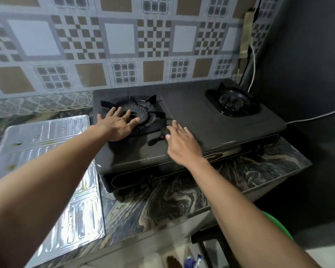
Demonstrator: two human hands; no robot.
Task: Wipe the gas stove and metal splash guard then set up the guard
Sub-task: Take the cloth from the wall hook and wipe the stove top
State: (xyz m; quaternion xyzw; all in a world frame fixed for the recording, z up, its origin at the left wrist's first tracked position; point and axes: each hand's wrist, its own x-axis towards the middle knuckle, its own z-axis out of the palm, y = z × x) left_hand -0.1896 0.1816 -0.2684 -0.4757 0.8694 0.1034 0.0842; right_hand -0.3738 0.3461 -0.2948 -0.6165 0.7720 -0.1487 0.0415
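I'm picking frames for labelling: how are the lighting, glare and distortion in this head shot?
Head view: dim, uneven light, the right wall nearly black; bright glare on the metal splash guard lying flat beside the gas stove; wide-angle bending curves the wall tiles and counter edge; the left hand and right hand are slightly soft, the bottom edge blurrier.

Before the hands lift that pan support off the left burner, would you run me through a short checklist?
1. Left hand over the left burner's pan support, fingers spread: ok.
2. Right hand empty, flat on the stove top: ok.
3. Burners unlit, no flame showing: ok.
4. Wiping cloth within reach: not ok, none in view.
5. Splash guard lying flat on the counter, left of the stove: ok.
6. Knobs turned off: cannot tell.
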